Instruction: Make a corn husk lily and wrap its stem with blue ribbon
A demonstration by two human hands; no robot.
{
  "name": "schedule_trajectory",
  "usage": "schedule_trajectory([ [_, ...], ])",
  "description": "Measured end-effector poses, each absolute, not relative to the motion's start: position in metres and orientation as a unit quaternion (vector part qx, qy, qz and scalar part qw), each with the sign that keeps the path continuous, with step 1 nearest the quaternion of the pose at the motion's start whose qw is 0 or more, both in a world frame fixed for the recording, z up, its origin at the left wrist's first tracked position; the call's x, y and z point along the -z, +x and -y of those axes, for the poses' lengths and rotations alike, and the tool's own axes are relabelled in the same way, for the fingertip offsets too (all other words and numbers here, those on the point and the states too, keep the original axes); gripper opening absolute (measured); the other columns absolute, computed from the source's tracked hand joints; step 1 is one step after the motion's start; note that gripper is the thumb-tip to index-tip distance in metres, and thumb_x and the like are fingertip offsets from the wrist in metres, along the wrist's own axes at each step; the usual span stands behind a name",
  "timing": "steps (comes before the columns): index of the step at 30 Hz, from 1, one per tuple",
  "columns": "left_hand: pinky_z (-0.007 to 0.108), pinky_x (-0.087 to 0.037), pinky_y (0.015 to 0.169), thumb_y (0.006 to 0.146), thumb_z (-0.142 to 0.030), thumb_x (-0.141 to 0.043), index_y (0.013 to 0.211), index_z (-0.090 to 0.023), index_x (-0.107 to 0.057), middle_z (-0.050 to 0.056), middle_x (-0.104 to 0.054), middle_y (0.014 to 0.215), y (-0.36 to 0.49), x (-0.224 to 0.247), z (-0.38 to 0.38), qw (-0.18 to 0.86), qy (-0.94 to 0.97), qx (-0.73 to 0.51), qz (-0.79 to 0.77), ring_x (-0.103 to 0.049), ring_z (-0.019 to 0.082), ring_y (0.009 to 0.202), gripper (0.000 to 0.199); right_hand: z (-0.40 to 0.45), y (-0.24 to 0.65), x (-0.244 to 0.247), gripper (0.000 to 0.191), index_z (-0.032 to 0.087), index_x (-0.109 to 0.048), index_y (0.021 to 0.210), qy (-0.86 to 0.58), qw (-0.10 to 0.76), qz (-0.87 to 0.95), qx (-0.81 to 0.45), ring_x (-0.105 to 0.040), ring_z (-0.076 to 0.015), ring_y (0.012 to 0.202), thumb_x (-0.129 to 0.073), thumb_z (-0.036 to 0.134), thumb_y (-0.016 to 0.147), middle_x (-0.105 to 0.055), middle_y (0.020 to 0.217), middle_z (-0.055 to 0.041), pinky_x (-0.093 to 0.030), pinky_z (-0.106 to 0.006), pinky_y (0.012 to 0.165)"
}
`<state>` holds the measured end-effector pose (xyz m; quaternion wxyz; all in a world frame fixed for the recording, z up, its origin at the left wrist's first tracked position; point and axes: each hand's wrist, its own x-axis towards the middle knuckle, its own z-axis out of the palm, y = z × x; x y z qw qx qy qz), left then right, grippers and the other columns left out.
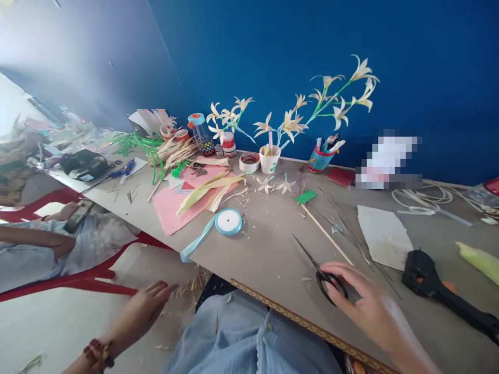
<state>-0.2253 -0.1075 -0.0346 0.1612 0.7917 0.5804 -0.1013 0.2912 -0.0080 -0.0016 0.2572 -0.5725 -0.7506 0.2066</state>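
My right hand (360,296) grips a pair of black scissors (311,258) by the finger loops, low over the front of the table. The slim blades point away and left and look closed together. My left hand (144,306) hangs off the table's front edge, fingers stretched out, with nothing seen in it. Left of the scissors lies a spool of light blue ribbon (228,222), its loose end running over the edge. Beyond the scissors are a thin wooden stick (327,234), a green piece (306,197) and two small pale flowers (286,184).
Handmade flowers (294,123) stand in a white cup (268,161) by the blue wall. Corn husks (202,195) lie on pink paper (167,208). At right are thin wires (346,223), white paper (384,234) and a black glue gun (423,275). Another person's arm (35,239) shows at left.
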Motion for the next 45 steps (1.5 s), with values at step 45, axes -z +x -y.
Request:
schedule_trajectory([
  [45, 0.053, -0.021, 0.118, 0.097, -0.055, -0.038, 0.146, -0.013, -0.039, 0.016, -0.042, 0.153, -0.045, -0.015, -0.051, -0.008, 0.946, 0.007, -0.325, -0.039, 0.030, 0.140, 0.065, 0.024, 0.294, 0.001, 0.015, 0.026, -0.065, 0.098, -0.579, 0.298, 0.747, -0.133, -0.072, -0.0230, 0.091, -0.054, 0.032, 0.091, -0.073, 0.104, -0.0083, -0.061, -0.029, 0.073],
])
